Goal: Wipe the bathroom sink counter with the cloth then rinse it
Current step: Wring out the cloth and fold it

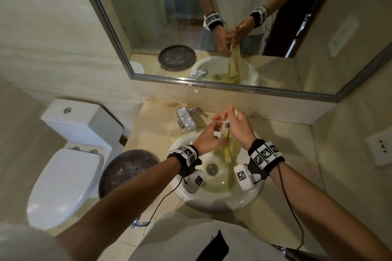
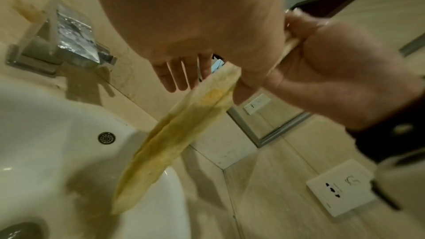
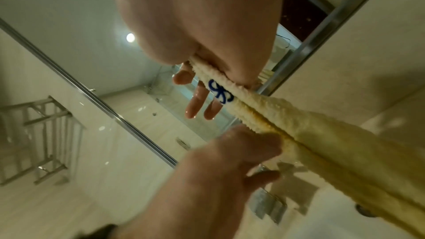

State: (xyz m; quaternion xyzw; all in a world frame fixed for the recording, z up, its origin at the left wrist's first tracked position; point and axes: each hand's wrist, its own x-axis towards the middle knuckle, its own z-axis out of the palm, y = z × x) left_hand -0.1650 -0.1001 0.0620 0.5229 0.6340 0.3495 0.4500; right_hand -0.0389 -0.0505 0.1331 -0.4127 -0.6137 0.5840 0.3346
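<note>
A wet cloth (image 1: 228,150) (image 2: 174,144) (image 3: 322,134), cream with yellow stains and a blue logo, hangs bunched in a long strip over the white sink (image 1: 212,203). My right hand (image 1: 237,125) (image 3: 207,57) pinches its top end between thumb and forefinger, the other fingers straight. A little lower, my left hand (image 1: 210,135) (image 3: 241,152) holds the strip between thumb and fingers. The cloth's lower end dangles just above the basin wall. Yellowish water pools around the drain (image 1: 212,169).
A square chrome faucet (image 1: 186,119) (image 2: 69,39) stands behind the basin on the beige counter (image 1: 286,144). A dark round tray (image 1: 127,169) sits left of the sink, and a toilet (image 1: 63,186) beyond it. The mirror (image 1: 212,17) and a wall socket (image 1: 381,146) bound the space.
</note>
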